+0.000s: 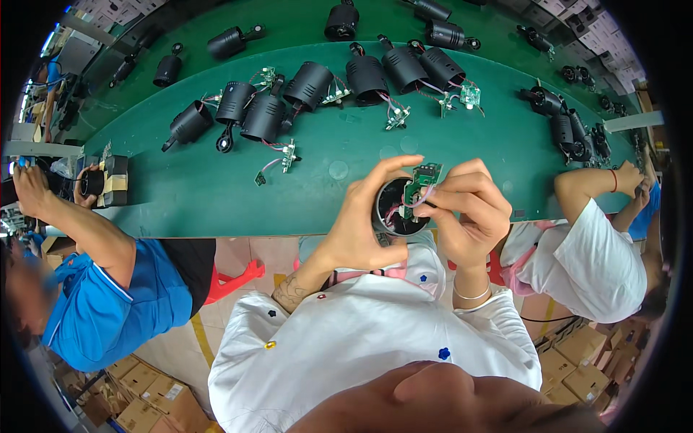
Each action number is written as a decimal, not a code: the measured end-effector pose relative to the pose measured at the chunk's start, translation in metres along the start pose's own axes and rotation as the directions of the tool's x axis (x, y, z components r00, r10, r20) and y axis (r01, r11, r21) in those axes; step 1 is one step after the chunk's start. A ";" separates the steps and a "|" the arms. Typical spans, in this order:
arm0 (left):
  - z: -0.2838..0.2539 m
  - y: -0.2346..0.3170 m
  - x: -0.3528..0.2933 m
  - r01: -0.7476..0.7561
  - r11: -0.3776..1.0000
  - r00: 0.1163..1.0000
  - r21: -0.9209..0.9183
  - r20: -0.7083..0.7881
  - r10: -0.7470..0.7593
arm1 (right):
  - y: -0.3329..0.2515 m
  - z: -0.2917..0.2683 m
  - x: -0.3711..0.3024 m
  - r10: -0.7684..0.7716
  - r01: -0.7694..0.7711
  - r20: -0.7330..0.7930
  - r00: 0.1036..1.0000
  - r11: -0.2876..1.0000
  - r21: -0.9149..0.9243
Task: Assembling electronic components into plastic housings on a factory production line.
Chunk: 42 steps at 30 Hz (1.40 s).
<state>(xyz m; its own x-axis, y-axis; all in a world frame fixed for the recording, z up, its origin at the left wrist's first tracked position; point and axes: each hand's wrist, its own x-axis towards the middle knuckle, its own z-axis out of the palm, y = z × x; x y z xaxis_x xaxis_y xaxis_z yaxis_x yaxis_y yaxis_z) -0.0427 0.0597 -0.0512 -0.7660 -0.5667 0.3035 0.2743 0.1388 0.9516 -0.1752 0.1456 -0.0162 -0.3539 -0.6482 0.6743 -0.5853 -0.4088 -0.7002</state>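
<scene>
My left hand (pixel 366 224) is wrapped round a black cylindrical housing (pixel 380 218), its open end facing up toward me. Over that opening, my right hand (pixel 471 213) pinches a green circuit board (pixel 424 180) between thumb and fingers. Thin pink and white wires (pixel 393 213) run from the board down into the dark inside of the housing. Both hands are above the near edge of the green table (pixel 317 206). How far the wires reach inside is hidden in shadow.
Several black slotted housings (pixel 309 85) lie across the table, some with boards (pixel 289 156) hanging out on wires. A person in blue (pixel 123 303) works at my left and one in white (pixel 599 267) at my right. Cardboard boxes (pixel 155 393) stand on the floor.
</scene>
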 end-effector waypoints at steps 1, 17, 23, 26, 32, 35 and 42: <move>0.004 0.001 -0.001 0.044 0.996 0.998 -0.072 -0.047 -0.048 | 0.000 0.000 0.000 -0.013 0.014 0.004 1.000 0.999 -0.030; 0.004 -0.013 0.012 -0.168 0.953 0.941 0.254 -0.246 0.232 | -0.007 0.015 -0.001 0.009 0.008 0.099 0.995 0.986 -0.169; 0.000 -0.018 0.011 -0.204 0.899 0.911 0.388 -0.261 0.319 | -0.004 0.028 -0.003 0.030 -0.014 0.100 0.994 0.987 -0.159; 0.001 -0.020 0.009 -0.207 0.856 0.885 0.474 -0.281 0.370 | -0.003 0.031 -0.002 0.036 -0.014 0.143 0.989 0.987 -0.158; 0.003 -0.020 0.008 -0.182 0.862 0.868 0.473 -0.335 0.366 | -0.009 0.034 0.003 0.168 -0.129 0.193 0.967 0.971 -0.200; 0.003 -0.018 0.009 -0.150 0.868 0.874 0.473 -0.348 0.340 | -0.011 0.038 0.004 0.215 -0.181 0.167 0.962 0.963 -0.198; 0.004 -0.013 0.006 -0.032 0.897 0.907 0.441 -0.365 0.211 | -0.008 0.031 0.013 0.362 -0.340 0.255 0.897 0.932 -0.128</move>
<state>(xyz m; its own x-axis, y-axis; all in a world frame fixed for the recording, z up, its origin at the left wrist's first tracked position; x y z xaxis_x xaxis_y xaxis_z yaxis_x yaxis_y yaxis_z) -0.0529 0.0580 -0.0619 -0.4248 -0.7808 0.4581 0.0140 0.5003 0.8657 -0.1527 0.1206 -0.0095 -0.3428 -0.8931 0.2913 -0.5183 -0.0789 -0.8516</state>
